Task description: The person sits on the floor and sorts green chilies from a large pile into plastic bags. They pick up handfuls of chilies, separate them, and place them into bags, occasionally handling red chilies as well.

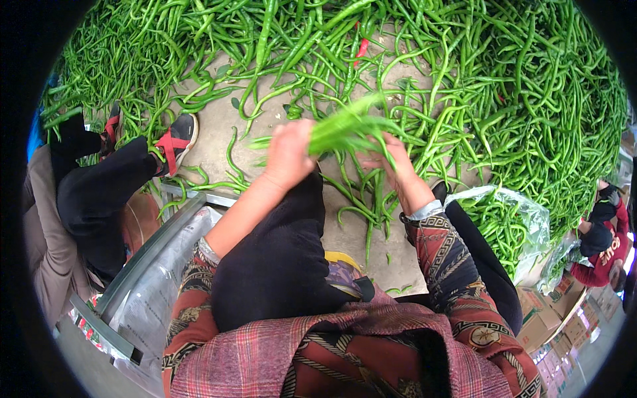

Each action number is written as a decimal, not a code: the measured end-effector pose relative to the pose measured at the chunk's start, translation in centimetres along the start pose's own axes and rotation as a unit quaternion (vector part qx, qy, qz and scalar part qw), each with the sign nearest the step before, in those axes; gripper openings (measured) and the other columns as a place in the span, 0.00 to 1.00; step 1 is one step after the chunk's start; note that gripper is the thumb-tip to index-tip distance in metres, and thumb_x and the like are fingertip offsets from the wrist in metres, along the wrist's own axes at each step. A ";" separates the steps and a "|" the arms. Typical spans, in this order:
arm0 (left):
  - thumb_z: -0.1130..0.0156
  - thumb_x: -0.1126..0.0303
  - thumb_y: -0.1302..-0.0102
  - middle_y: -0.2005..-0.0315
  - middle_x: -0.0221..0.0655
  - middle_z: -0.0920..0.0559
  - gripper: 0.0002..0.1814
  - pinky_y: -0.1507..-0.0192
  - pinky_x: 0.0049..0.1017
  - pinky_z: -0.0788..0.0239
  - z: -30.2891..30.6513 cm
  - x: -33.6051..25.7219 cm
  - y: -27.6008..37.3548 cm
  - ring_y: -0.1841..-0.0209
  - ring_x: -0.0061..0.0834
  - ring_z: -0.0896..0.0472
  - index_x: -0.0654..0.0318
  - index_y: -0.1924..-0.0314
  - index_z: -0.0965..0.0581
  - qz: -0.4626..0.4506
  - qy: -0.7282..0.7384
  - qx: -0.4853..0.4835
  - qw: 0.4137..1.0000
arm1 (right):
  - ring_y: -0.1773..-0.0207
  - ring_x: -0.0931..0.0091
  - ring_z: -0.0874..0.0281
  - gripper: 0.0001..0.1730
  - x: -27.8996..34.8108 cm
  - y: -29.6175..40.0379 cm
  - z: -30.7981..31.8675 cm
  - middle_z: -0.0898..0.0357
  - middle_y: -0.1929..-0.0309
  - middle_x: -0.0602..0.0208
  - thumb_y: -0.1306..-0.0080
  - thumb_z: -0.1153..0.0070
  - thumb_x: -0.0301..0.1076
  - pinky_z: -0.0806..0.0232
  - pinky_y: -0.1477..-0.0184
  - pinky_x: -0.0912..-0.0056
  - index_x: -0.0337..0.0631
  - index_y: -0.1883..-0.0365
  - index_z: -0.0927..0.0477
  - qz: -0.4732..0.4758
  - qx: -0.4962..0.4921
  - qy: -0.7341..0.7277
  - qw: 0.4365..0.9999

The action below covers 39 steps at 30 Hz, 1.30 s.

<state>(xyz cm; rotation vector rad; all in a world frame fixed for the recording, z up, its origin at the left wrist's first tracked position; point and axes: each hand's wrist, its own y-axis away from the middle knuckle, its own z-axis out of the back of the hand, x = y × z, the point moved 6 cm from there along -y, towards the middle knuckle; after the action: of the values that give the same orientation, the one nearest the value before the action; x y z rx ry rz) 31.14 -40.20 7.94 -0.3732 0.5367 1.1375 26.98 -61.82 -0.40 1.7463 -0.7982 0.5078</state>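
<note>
A blurred bunch of long green chili peppers (341, 128) is gripped in my left hand (290, 151), with ends sticking out on both sides of the fist. Close by on the right, my right hand (390, 158) has its fingers partly spread at the bunch's far end. A pepper crosses that hand, but blur hides whether the fingers grip it. Beneath both hands, loose green peppers (366, 204) lie scattered on the bare floor (219, 134). One red chili pepper (362, 49) shows among the green ones ahead.
A large heap of green peppers (542, 99) spreads ahead and right. A clear plastic bag (535, 214) of peppers stands by my right leg. At left are a metal frame (149, 263) and a seated person's shoe (179, 142). Cardboard boxes (537, 318) and another person (604, 244) are at far right.
</note>
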 end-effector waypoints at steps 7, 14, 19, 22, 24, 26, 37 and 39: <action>0.36 0.76 0.46 0.70 0.33 0.18 0.16 0.64 0.28 0.27 0.7 14.1 7.0 0.68 0.27 0.19 0.64 0.56 0.26 0.394 0.347 -0.093 0.846 | 0.48 0.61 0.24 0.20 1.3 -0.1 2.1 0.21 0.55 0.55 0.42 0.37 0.38 0.33 0.45 0.56 0.39 0.54 0.21 0.264 -0.107 0.507 0.814; 0.35 0.73 0.46 0.72 0.31 0.21 0.12 0.65 0.24 0.30 1.5 8.9 4.4 0.70 0.24 0.22 0.66 0.61 0.24 0.364 0.532 -0.042 0.763 | 0.54 0.57 0.21 0.18 2.9 -3.0 7.9 0.19 0.57 0.53 0.44 0.37 0.36 0.31 0.50 0.57 0.40 0.55 0.21 0.137 -0.139 0.675 0.711; 0.33 0.74 0.47 0.71 0.32 0.19 0.13 0.63 0.24 0.29 2.2 7.9 2.5 0.69 0.24 0.21 0.67 0.60 0.22 0.332 0.583 -0.029 0.741 | 0.63 0.66 0.22 0.12 4.1 -0.8 6.6 0.20 0.66 0.55 0.38 0.44 0.28 0.31 0.56 0.69 0.39 0.55 0.22 0.112 -0.166 0.276 0.940; 0.33 0.74 0.47 0.69 0.33 0.19 0.14 0.62 0.25 0.28 1.8 8.2 2.8 0.68 0.25 0.20 0.67 0.59 0.23 0.337 0.598 -0.058 0.725 | 0.59 0.64 0.20 0.12 4.6 -1.4 3.3 0.18 0.62 0.53 0.38 0.45 0.29 0.31 0.54 0.67 0.38 0.57 0.21 0.195 -0.162 0.416 0.873; 0.33 0.74 0.47 0.69 0.34 0.19 0.15 0.62 0.25 0.28 1.8 8.4 3.1 0.68 0.26 0.20 0.67 0.58 0.23 0.331 0.608 -0.064 0.719 | 0.58 0.63 0.20 0.13 4.2 -3.3 2.6 0.17 0.60 0.52 0.39 0.45 0.29 0.31 0.52 0.66 0.38 0.56 0.20 0.189 -0.145 0.426 0.873; 0.33 0.74 0.46 0.67 0.35 0.19 0.16 0.62 0.25 0.27 1.7 8.7 3.5 0.69 0.27 0.20 0.68 0.57 0.24 0.329 0.609 -0.070 0.719 | 0.58 0.62 0.20 0.16 3.0 -4.4 2.4 0.17 0.59 0.51 0.40 0.43 0.30 0.31 0.51 0.66 0.38 0.53 0.20 0.132 -0.133 0.365 0.912; 0.34 0.73 0.45 0.70 0.33 0.19 0.14 0.64 0.24 0.28 0.2 8.7 4.1 0.69 0.25 0.20 0.68 0.58 0.24 0.349 0.601 -0.079 0.715 | 0.56 0.55 0.20 0.21 -0.5 -6.5 -0.2 0.18 0.59 0.51 0.46 0.42 0.32 0.28 0.54 0.53 0.45 0.51 0.21 0.138 -0.132 0.678 0.710; 0.34 0.73 0.44 0.69 0.33 0.19 0.14 0.63 0.24 0.27 0.2 8.8 4.3 0.69 0.25 0.20 0.68 0.57 0.23 0.350 0.603 -0.083 0.712 | 0.61 0.64 0.18 0.18 2.3 -3.9 -0.8 0.18 0.62 0.54 0.42 0.40 0.32 0.28 0.56 0.62 0.42 0.52 0.21 0.212 -0.155 0.558 0.787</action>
<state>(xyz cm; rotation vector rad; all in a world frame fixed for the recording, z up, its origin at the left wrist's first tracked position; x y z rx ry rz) 30.05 -31.82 2.97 -1.1665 1.8661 1.5812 31.39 -60.95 -1.12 0.6807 -0.3349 1.4414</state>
